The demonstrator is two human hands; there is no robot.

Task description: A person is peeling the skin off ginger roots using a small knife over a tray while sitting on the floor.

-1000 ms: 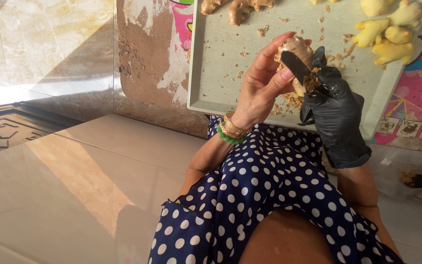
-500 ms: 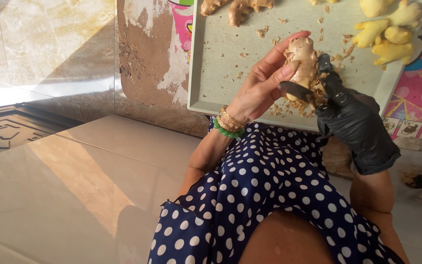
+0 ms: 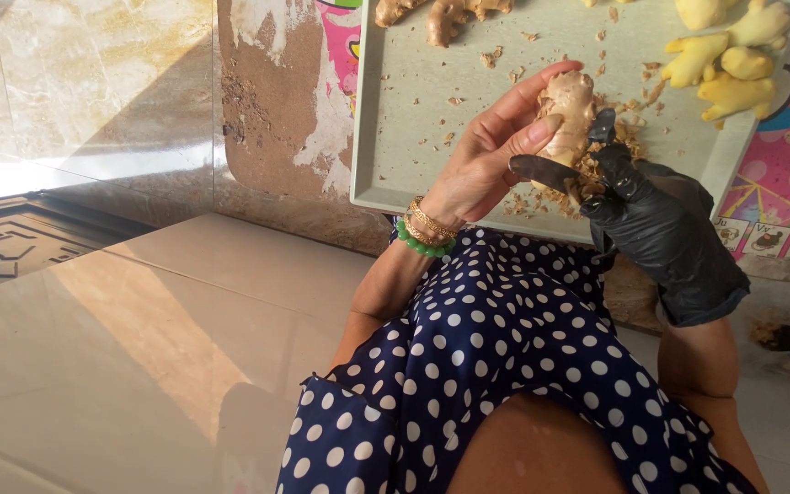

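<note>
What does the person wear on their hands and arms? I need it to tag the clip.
The left hand is bare, with gold bangles and a green bead bracelet at the wrist. The right hand wears a glossy black glove ending just past the wrist. Both forearms are sleeveless.

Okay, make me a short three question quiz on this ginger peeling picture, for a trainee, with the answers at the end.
1. Which hand holds the ginger root, and is that hand gloved?
2. True or false: the peeled yellow ginger pieces lie at the tray's far right corner.
3. What does the gloved right hand grip, and where does its tip lie?

Key
1. The left hand, bare, with bracelets at the wrist.
2. True.
3. A dark knife; its blade lies against the lower end of the root, over a heap of peel scraps.
</note>
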